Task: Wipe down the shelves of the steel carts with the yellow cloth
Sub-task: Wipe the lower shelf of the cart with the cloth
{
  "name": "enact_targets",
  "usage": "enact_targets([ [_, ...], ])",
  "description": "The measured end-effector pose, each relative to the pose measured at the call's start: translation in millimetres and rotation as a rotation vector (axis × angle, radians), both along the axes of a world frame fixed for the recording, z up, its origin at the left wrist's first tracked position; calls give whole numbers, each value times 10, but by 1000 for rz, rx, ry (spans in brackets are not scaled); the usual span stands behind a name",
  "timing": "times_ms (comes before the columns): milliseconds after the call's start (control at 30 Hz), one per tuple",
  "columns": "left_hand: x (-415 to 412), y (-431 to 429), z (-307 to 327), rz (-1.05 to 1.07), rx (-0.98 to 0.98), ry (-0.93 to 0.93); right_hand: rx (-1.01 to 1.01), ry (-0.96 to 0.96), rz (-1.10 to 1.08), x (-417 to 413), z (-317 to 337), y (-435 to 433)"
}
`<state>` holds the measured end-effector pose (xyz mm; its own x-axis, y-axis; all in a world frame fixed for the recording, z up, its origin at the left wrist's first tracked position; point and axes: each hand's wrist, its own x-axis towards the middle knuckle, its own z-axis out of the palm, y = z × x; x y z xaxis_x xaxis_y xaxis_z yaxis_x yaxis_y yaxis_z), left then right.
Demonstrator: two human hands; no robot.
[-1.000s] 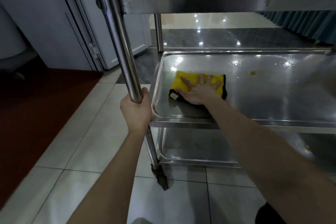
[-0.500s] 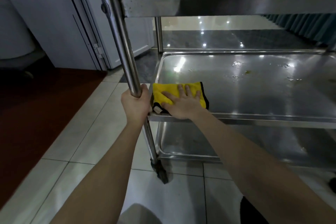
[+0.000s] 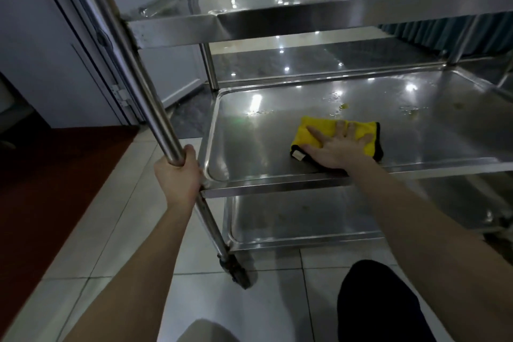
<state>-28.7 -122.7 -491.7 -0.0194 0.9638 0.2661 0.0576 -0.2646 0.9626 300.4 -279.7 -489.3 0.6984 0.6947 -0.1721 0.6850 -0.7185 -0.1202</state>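
A folded yellow cloth with a dark edge lies on the middle shelf of a steel cart, near its front rim. My right hand presses flat on the cloth with fingers spread. My left hand grips the cart's front-left upright post just above the middle shelf. Small yellowish specks and droplets dot the shelf beyond the cloth. The top shelf and the bottom shelf are also in view.
The cart stands on pale floor tiles with a caster at its front-left leg. A dark red mat lies to the left, beside grey doors. My dark-clad knee is at the bottom.
My right hand has slid the cloth from the shelf's front-left corner toward the right and a little inward. My left hand keeps its grip on the post.
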Motion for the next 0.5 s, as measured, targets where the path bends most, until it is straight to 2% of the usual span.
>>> enact_targets([
  [133, 16, 25, -33, -2, 2, -11, 5, 13, 206, -969, 89, 1046],
  [233, 9, 64, -54, 5, -11, -14, 12, 5, 324, -1570, 91, 1520],
  [367, 13, 25, -18, -21, -14, -39, 41, 2, 351, -1461, 52, 1487],
  [500, 4, -26, 41, -23, -34, -4, 48, 11, 313, -797, 11, 1029],
])
